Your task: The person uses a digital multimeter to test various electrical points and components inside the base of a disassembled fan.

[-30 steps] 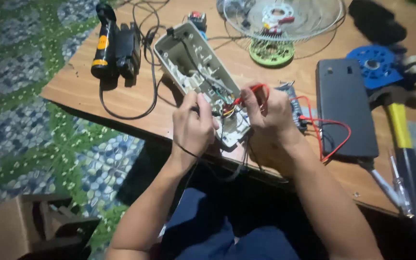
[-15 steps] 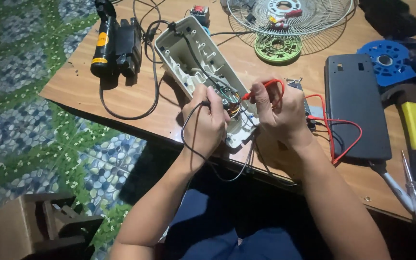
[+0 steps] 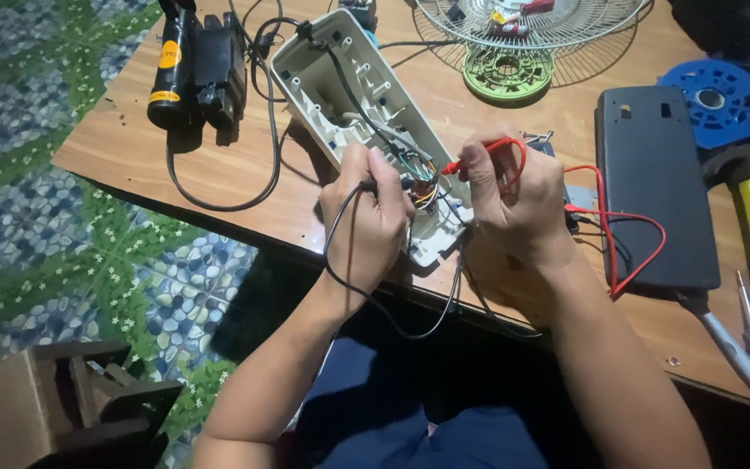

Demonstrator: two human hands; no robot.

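Together, both hands work over the open cream housing lying on the wooden table. The left hand pinches a black probe, while the right hand grips a red probe, both tips at the coloured wires inside. Beside the right wrist lies a black cover; a fan grille sits beyond.

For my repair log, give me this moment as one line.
left hand: holds black probe | right hand: holds red probe | both tips at wiring in open beige casing | on wooden table
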